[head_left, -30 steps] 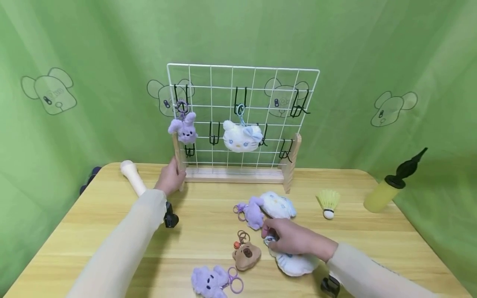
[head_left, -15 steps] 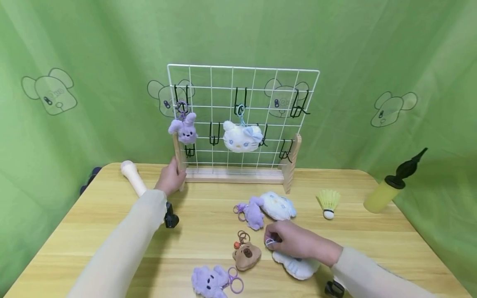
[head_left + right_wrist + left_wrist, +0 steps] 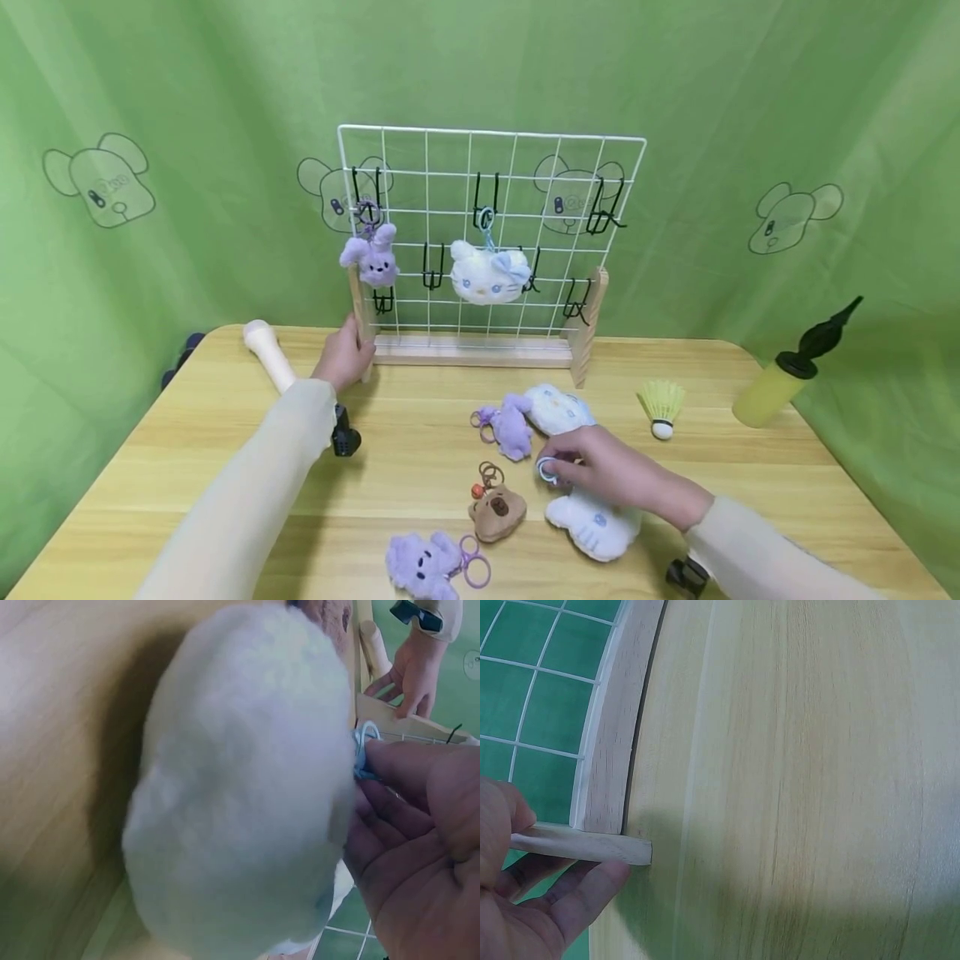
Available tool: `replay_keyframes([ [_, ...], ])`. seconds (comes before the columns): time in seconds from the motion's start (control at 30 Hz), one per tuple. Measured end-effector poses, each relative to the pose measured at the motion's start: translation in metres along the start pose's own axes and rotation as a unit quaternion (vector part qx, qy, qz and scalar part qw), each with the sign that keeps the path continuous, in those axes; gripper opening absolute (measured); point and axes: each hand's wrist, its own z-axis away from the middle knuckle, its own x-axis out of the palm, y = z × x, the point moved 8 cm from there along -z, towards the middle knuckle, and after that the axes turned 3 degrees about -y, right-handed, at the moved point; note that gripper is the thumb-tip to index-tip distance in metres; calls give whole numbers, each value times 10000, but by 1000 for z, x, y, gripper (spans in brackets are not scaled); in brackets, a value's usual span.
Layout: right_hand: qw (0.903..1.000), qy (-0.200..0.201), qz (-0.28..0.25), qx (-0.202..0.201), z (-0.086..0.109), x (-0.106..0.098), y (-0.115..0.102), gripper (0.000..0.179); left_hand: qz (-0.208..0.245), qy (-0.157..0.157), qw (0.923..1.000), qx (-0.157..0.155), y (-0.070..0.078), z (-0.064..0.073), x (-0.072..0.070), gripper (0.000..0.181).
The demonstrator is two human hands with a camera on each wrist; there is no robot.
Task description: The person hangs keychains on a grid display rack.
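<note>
My left hand (image 3: 345, 357) grips the left wooden upright (image 3: 592, 846) of a white wire grid rack (image 3: 472, 353) with black hooks. In the left wrist view, the fingers are on either side of that wood. My right hand (image 3: 611, 468) pinches the pale-blue ring (image 3: 363, 746) of a white cat-head plush keychain (image 3: 598, 527). Its plush part hangs below the hand, close over the table, and fills the middle of the right wrist view. On the rack hang a purple rabbit plush keychain (image 3: 377, 260) and a white cat plush keychain with a blue bow (image 3: 489, 275).
Near the right hand lie a purple plush keychain (image 3: 512, 427), another white cat plush (image 3: 558, 408) and a brown bear keychain (image 3: 498, 512). Another purple plush (image 3: 422, 565) is at the front. A white microphone (image 3: 270, 357), a yellow shuttlecock (image 3: 662, 408) and a yellow pump (image 3: 774, 392) lie farther out.
My right hand has taken the ring between its fingers and moved slightly up and right, raising it, and the cat plush has shifted with it. The left hand stays on the upright.
</note>
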Motion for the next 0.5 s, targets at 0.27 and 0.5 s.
replay_keyframes([
  [0.27, 9998, 155, -56, -61, 5, -7, 3, 17, 42, -13, 10000, 6, -1, -2, 1, 59],
  [0.5, 9990, 269, -332, -141, 6, -10, 6, 21, 74, -18, 10000, 20, -2, -1, 1, 58],
])
